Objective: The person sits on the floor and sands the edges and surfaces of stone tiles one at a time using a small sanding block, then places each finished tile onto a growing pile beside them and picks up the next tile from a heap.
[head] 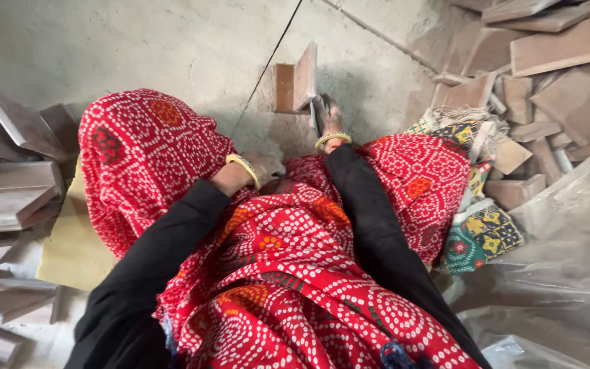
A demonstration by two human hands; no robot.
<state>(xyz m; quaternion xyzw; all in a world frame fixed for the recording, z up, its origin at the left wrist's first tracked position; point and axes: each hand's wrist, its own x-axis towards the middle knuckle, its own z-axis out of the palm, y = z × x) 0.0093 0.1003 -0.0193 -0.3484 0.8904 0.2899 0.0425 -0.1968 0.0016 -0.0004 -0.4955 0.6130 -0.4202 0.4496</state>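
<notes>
A flat brown stone tile (304, 76) stands on edge on the grey floor (172, 48), leaning against a second upright tile (283, 87) just ahead of the knees, and the right hand (327, 116) presses against its near edge — whether the fingers are curled round it I cannot tell, they are half hidden. The left hand (262, 166) lies loosely closed on the red dotted cloth (288, 260) at the lap, holding nothing I can make out. With only one hand steadying it, the tile looks liable to tip and slap down on the floor — or slide into the tile heap (548, 75) on the right.
</notes>
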